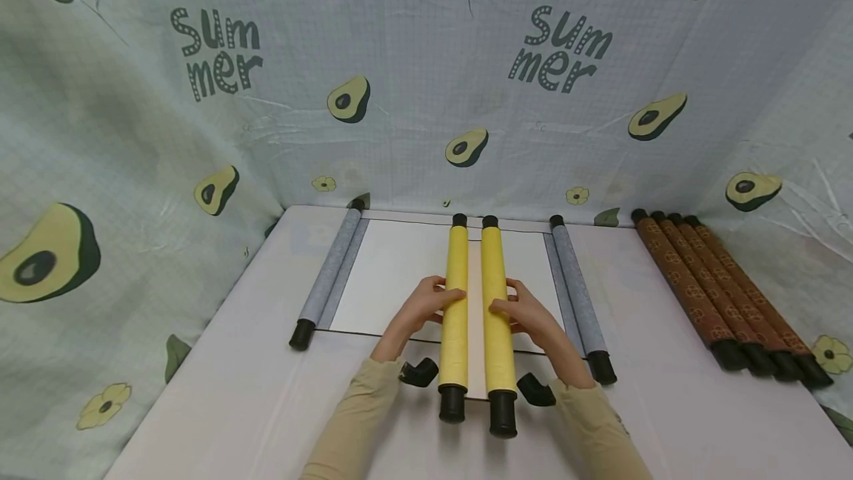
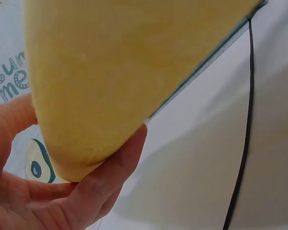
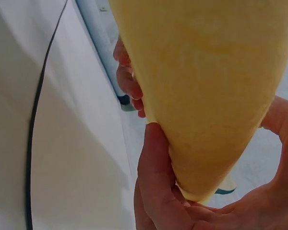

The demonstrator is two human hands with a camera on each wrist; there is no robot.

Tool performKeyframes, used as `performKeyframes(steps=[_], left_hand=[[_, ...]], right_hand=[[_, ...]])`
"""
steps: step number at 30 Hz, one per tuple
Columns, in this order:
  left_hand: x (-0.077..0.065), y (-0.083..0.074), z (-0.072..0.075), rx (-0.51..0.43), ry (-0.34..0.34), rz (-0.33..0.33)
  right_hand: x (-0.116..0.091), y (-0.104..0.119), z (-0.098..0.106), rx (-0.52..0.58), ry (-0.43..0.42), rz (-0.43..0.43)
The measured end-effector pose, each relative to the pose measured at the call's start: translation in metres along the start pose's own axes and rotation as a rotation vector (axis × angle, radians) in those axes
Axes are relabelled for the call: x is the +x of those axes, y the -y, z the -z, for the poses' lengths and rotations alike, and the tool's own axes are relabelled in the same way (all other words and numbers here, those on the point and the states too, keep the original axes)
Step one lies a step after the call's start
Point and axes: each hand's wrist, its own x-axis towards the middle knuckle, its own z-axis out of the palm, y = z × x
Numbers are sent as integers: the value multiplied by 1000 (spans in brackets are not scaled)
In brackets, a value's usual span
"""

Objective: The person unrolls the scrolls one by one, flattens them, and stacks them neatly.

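In the head view my left hand (image 1: 423, 302) grips the left roll of a yellow scroll (image 1: 456, 317), thumb across its front. My right hand (image 1: 526, 310) holds the right roll (image 1: 494, 280) in the same way. Between the two rolls runs a narrow pale strip, and black knobs cap their ends. Both wrist views show curled fingers (image 2: 105, 177) and a thumb around the yellow rolls. Beneath them lies a spread white scroll (image 1: 393, 265) with a grey-blue roll (image 1: 333, 265) at its left and another grey-blue roll (image 1: 580, 280) at its right.
Several brown patterned rolls (image 1: 693, 287) with black ends lie side by side at the table's right. The pale table (image 1: 253, 398) meets a cloth backdrop (image 1: 400, 35) printed with avocados. Black devices (image 1: 418, 372) sit at both wrists.
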Motion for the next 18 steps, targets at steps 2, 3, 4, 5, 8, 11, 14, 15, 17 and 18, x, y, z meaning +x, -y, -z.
performKeyframes(steps=[2, 3, 4, 5, 8, 11, 14, 15, 17, 18], left_hand=[[0, 1, 1, 2, 4, 2], [0, 1, 2, 0, 7, 4], [1, 1, 2, -6, 11, 6], [1, 1, 3, -9, 13, 8], [2, 1, 4, -22, 32, -2], [3, 3, 6, -14, 67, -32], [3, 4, 7, 16, 103, -64], [3, 4, 8, 27, 112, -73], [3, 4, 8, 45, 117, -83], [3, 4, 7, 52, 115, -86]], right_hand=[[0, 0, 1, 13, 3, 0], [0, 1, 1, 20, -1, 1], [-1, 1, 1, 24, -4, 4], [-1, 1, 2, 24, -4, 7], [-1, 0, 3, 31, -12, 21], [-1, -2, 5, 11, 4, 39], [1, -5, 7, -11, 16, 54], [1, -5, 7, -25, 21, 59], [2, -6, 8, -41, 25, 67], [2, -7, 8, -47, 23, 71]])
